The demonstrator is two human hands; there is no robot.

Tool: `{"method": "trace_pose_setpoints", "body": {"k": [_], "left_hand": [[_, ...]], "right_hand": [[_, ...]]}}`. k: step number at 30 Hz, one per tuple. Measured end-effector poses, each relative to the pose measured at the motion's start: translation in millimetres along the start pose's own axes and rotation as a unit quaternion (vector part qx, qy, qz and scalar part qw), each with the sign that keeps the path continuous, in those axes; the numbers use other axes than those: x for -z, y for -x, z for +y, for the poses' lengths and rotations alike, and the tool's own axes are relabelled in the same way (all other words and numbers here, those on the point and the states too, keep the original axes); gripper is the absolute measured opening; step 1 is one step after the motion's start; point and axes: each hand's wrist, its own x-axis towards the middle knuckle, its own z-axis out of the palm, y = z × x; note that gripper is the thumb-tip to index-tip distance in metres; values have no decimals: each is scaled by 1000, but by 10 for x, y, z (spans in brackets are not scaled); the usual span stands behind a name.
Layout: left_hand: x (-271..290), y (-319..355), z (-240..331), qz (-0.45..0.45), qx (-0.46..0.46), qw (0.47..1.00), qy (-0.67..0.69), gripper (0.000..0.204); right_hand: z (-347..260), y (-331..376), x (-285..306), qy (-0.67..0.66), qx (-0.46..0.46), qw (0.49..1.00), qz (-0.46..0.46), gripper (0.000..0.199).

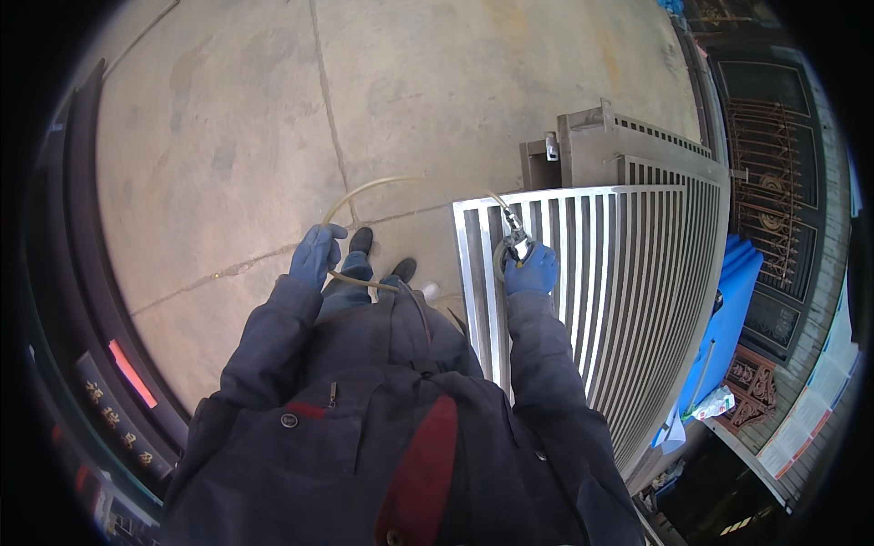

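Observation:
My right hand [532,269], in a blue glove, grips a small metal spray tool [515,242] held against the top edge of a grey slatted metal grille panel [601,273]. A pale hose [364,188] loops from the tool over the concrete floor to my left hand [315,255], also blue-gloved, which holds the hose near my hip. My dark shoes [381,255] show below me on the floor.
More slatted metal panels [637,150] stand behind the near one. A blue sheet [728,309] leans at the right beside ornate dark metal gates [774,182]. Cracked concrete floor [237,136] spreads to the left, with a dark curved frame [73,273] along the left rim.

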Motion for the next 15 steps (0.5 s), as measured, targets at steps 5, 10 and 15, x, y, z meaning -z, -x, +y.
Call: {"method": "trace_pose_setpoints", "body": {"k": [5,10,15], "left_hand": [[-29,-37,83,4,-7,999,36,42],[27,-13,169,18,18,999,21,39],[-178,139,152,-9,40,997,66,42]], "right_hand": [[-251,-549,-35,13,-3,1000,-1,50],[-81,-154,139,-11,-17,998,-54,54],[19,-50,128,9,-53,996,-74,55]]}}
